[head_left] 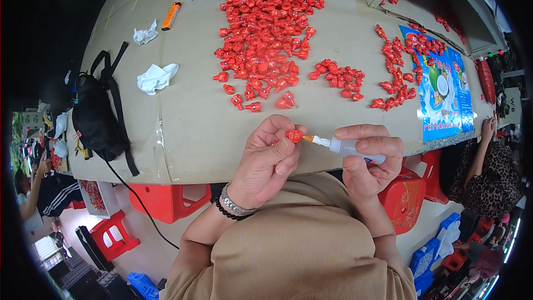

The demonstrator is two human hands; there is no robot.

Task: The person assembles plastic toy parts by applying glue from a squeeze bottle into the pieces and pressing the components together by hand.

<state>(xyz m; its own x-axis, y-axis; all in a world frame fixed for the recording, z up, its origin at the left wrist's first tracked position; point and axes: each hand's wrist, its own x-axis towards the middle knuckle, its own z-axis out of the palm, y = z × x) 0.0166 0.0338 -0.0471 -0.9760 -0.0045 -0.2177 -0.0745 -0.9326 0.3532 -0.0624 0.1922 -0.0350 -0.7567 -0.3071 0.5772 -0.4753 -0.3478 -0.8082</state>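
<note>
Between the fingertips of my left hand (272,153) is a small red plastic figurine (295,135), held just past the table's near edge. My right hand (373,158) grips a white glue bottle (350,146) lying nearly level. Its orange nozzle tip (308,138) points left and meets or almost meets the figurine; I cannot tell if they touch. Ahead of my hands a large heap of similar red pieces (266,28) spreads over the table (194,111). A smaller cluster of red pieces (338,79) lies to its right.
More red pieces (395,66) lie by a blue printed sheet (444,89) at right, below a grey cabinet (444,0). At left are a black bag (97,114), crumpled tissues (157,79) and an orange box (171,16). Red stools (166,203) stand below; other people (488,172) sit at both sides.
</note>
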